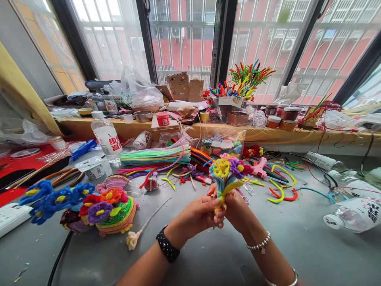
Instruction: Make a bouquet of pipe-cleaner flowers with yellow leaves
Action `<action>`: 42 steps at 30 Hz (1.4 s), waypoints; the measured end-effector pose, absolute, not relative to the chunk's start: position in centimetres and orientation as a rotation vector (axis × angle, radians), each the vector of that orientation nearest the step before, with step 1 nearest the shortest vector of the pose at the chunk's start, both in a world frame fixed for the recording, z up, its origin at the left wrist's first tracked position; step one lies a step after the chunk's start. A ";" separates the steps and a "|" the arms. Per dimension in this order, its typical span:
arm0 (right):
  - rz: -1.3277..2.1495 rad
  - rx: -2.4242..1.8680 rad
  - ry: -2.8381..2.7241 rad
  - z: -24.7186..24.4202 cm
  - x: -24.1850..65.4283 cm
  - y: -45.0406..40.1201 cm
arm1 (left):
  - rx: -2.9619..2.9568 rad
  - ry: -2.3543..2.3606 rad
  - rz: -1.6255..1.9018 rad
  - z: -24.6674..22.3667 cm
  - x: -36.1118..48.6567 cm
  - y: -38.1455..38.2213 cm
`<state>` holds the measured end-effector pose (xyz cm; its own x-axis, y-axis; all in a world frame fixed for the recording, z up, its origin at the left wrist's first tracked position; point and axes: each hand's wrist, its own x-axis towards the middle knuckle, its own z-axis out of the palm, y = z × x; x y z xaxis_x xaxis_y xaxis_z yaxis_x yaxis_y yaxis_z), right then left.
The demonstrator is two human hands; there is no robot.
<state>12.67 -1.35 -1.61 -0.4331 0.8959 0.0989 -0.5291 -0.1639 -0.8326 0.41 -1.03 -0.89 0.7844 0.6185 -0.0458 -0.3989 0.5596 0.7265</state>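
Both my hands meet near the middle of the view around a small bouquet of fuzzy pipe-cleaner flowers (222,168), yellow, purple and pink on top, held upright. My left hand (198,213), with a black dotted band at the wrist, has its fingers closed on the stems. From the right, my right hand (235,206) closes on the same stems, where a yellow strand wraps round them; its fingertips are partly hidden. A cream flower on a long stem (133,239) lies on the grey table (208,258) to the left.
Blue flowers (59,198) and a colourful flower-topped piece (116,214) sit at the left. Behind my hands lie bundled pipe cleaners (157,154) and a pink glue gun (260,169). Bottles stand at left (107,137) and lie at right (354,215). A black cable (61,256) crosses the left front.
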 end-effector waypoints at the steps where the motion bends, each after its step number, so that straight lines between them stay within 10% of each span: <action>1: 1.783 -0.523 -1.046 -1.6 12.7 -1.3 | 0.775 0.316 0.608 -0.9 0.4 -1.0; 28: 0.684 -1.134 -1.476 -1.2 13.5 -1.0 | 0.988 0.780 0.965 -0.7 0.2 -0.2; 42: 1.012 -1.076 -1.346 -1.5 12.5 -1.1 | 1.445 1.072 1.249 -1.3 0.6 -0.3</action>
<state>12.52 -1.15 -1.54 -0.0042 0.9739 0.2270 0.0522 0.2269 -0.9725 0.55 -0.29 -1.29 0.1076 0.9746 0.1964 0.0459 -0.2022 0.9783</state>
